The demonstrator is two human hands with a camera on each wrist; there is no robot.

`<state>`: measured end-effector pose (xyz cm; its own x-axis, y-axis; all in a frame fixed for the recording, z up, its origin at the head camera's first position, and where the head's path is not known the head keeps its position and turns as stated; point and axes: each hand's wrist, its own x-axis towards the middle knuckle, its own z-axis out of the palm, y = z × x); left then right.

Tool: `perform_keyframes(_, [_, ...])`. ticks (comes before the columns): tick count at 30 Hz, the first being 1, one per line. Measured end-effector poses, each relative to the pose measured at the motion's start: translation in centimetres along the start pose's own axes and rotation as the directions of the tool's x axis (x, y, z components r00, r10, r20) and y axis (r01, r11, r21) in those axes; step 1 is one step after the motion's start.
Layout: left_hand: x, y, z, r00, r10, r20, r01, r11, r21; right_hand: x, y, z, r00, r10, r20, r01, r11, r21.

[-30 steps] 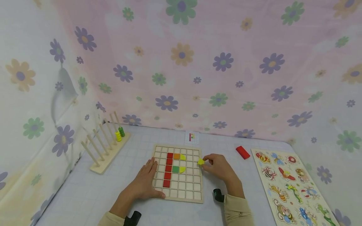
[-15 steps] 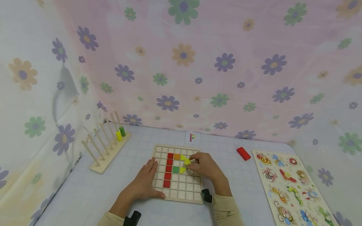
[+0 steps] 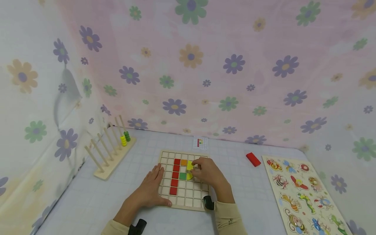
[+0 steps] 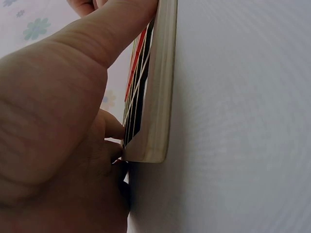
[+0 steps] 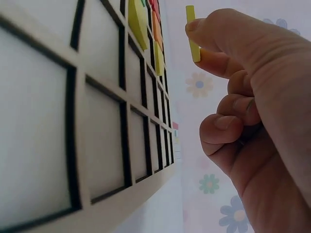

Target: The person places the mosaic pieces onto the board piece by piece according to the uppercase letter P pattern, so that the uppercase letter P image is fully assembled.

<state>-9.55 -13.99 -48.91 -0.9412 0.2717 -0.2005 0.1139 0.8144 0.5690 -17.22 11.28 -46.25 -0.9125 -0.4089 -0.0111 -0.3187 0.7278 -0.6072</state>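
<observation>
A wooden grid board [image 3: 186,207] lies on the table. One column holds several red tiles [image 3: 174,175], with an orange tile [image 3: 183,162] and a green tile [image 3: 182,176] beside it. Rounded yellow pieces [image 3: 189,176] sit right of these two. My right hand [image 3: 211,173] pinches a thin yellow tile [image 5: 193,41] between thumb and index finger; the right wrist view shows it raised off the grid. From above, it is over the cells between the yellow pieces. My left hand [image 3: 148,189] rests along the board's left side, fingers extended, thumb on the front edge.
Behind the board lies a small pattern card [image 3: 200,143]. A peg rack [image 3: 110,168] with yellow and green beads stands at the left. To the right are a red block [image 3: 253,159] and an insect puzzle board [image 3: 304,192]. Floral cloth [image 3: 205,107] encloses the table.
My right hand has moved left from the board's right edge, carrying the yellow tile over the cells between the yellow pieces. The left hand has stayed in place.
</observation>
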Motion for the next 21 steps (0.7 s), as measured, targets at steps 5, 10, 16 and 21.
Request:
perform_keyframes(5, [0.0,-0.1,0.1,1.0,-0.002,0.0,0.002,1.0,0.002,0.1,0.2,0.2,1.0,0.003,0.004,-0.003,1.0,-0.025])
perform_keyframes(10, [0.1,-0.2,0.1,1.0,-0.004,0.001,0.004,1.0,0.001,0.3,0.6,0.5,1.0,0.0,0.016,0.001,0.999,-0.053])
perform_keyframes(16, [0.2,-0.2,0.1,1.0,0.003,-0.002,-0.003,1.0,0.009,0.4,1.0,0.7,1.0,-0.001,0.03,0.002,0.999,-0.052])
perform_keyframes(21, [0.2,-0.2,0.1,1.0,0.009,-0.005,-0.009,1.0,0.013,0.6,1.1,0.9,1.0,-0.008,0.03,0.01,0.998,-0.062])
